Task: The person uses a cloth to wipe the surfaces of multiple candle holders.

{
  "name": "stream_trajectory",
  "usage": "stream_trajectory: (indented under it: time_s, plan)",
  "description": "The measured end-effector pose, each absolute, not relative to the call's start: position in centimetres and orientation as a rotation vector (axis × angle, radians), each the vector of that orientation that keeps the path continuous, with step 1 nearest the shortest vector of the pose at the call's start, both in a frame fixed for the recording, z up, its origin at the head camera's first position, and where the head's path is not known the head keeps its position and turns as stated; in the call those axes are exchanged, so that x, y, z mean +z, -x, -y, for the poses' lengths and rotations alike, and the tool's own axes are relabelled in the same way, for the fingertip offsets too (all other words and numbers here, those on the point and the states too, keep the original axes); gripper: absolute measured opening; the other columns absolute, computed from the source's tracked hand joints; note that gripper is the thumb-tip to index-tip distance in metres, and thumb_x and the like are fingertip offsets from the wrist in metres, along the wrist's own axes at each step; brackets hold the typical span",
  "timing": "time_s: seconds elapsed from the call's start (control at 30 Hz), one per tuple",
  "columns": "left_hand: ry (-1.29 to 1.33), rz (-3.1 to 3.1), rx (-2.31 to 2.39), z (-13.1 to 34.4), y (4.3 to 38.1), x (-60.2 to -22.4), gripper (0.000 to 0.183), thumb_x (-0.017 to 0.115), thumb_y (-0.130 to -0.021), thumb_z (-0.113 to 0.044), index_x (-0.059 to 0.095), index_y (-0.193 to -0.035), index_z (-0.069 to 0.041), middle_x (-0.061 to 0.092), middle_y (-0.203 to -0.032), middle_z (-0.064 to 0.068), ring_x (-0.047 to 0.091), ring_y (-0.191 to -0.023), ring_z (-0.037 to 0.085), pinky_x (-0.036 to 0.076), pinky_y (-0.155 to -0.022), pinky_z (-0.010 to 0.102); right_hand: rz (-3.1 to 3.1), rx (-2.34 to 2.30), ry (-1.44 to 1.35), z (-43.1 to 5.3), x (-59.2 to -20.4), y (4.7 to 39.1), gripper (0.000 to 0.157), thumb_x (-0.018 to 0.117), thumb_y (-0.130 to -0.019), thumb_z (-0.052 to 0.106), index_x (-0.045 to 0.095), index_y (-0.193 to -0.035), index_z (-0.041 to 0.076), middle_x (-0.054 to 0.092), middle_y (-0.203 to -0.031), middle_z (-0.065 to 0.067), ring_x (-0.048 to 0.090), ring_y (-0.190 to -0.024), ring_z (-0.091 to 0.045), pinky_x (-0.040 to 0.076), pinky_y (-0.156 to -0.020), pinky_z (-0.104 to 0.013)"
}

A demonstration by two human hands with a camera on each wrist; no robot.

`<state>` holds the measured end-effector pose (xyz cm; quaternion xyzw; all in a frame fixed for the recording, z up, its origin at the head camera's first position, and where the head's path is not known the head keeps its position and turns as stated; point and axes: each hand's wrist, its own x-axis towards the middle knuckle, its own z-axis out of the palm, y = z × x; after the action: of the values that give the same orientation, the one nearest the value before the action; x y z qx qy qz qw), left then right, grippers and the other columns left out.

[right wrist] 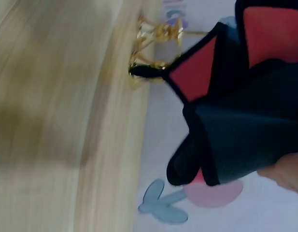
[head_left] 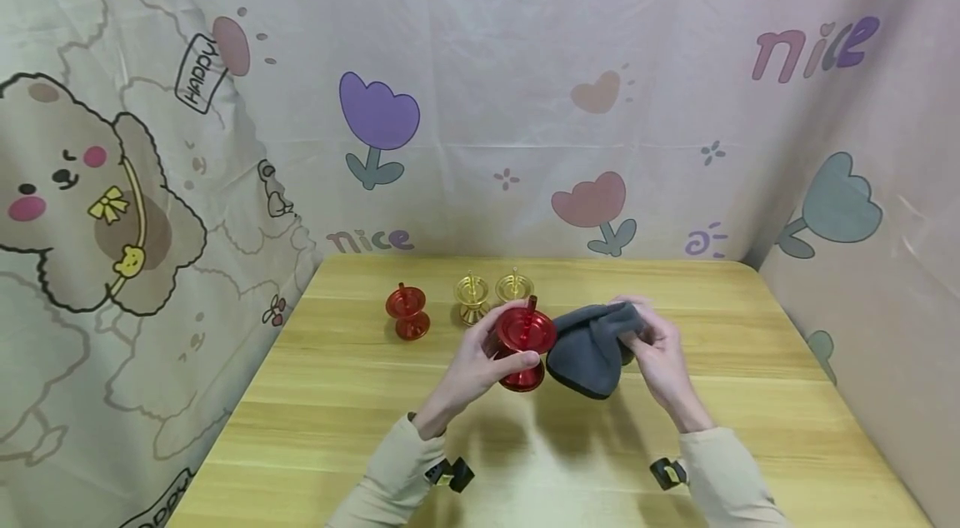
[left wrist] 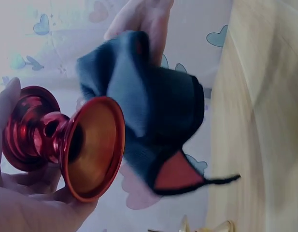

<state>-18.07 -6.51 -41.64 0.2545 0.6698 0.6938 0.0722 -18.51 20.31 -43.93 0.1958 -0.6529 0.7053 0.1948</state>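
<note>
A shiny red metal candle holder [head_left: 527, 330] with a central spike is gripped in my left hand [head_left: 474, 360], the thumb across its narrow waist. In the left wrist view, the hollow base of this red candle holder [left wrist: 96, 150] shows. My right hand [head_left: 662, 357] pinches a folded dark grey cloth [head_left: 588, 351] just right of the holder. Black edging, a red inner side and a thin black loop show on the cloth [right wrist: 245, 121] in the right wrist view. Both things are held above the table.
A second red candle holder [head_left: 408, 313] stands on the wooden table [head_left: 337, 428] at the back left. Beside it are two gold candle holders, one [head_left: 472, 291] to the left and one [head_left: 514, 288] partly hidden behind my left hand. A printed curtain [head_left: 480, 112] hangs behind the table.
</note>
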Motion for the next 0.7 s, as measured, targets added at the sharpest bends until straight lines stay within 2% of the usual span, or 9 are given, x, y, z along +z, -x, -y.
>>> stream_trajectory:
  time_s: [0.2,0.3,0.47,0.57,0.7]
  plan:
    - [-0.749,-2.13,2.043,5.6,17.0,-40.8,0.075,0.081,-0.086,-0.025,0.043,-0.151,-0.018,0.061,-0.138,0.013,0.064,-0.121,0.025,0.057,-0.096,0.026,1.757,2.06,-0.643,-17.6,-43.0,17.9,0.033,0.056,-0.09,-0.018,0.07,-0.115,-0.002,0.067,-0.115,0.005,0.063,-0.107,-0.005,0.054,-0.086,-0.015]
    - [-0.689,-2.192,2.028,5.3,16.4,-40.5,0.082,0.082,-0.085,-0.028,0.039,-0.154,-0.018,0.06,-0.14,0.01,0.063,-0.122,0.026,0.056,-0.097,0.026,1.757,2.054,-0.624,-16.2,-42.4,17.6,0.032,0.058,-0.092,-0.015,0.07,-0.117,0.0,0.068,-0.114,0.007,0.065,-0.105,-0.004,0.055,-0.086,-0.015]
    - [-0.618,-2.233,2.036,5.4,15.9,-40.0,0.088,0.082,-0.085,-0.027,0.033,-0.158,-0.019,0.059,-0.142,0.007,0.063,-0.122,0.025,0.057,-0.098,0.029,1.777,2.018,-0.681,-15.4,-41.9,17.5,0.032,0.058,-0.093,-0.013,0.067,-0.122,-0.004,0.068,-0.117,0.006,0.065,-0.106,-0.004,0.056,-0.087,-0.015]
    - [-0.597,-2.245,2.039,5.6,15.7,-40.0,0.088,0.082,-0.085,-0.028,0.033,-0.158,-0.02,0.06,-0.141,0.006,0.063,-0.122,0.025,0.057,-0.098,0.031,1.78,2.012,-0.616,-15.2,-41.5,17.4,0.033,0.058,-0.092,-0.015,0.07,-0.119,0.001,0.069,-0.113,0.008,0.066,-0.101,-0.003,0.057,-0.083,-0.015]
    - [-0.581,-2.272,2.03,5.8,15.6,-40.0,0.088,0.082,-0.085,-0.029,0.034,-0.158,-0.02,0.061,-0.14,0.005,0.063,-0.123,0.024,0.056,-0.099,0.032,1.693,2.092,-0.37,-14.7,-40.6,17.4,0.034,0.058,-0.095,-0.01,0.074,-0.109,0.016,0.073,-0.097,0.01,0.067,-0.085,-0.002,0.058,-0.071,-0.016]
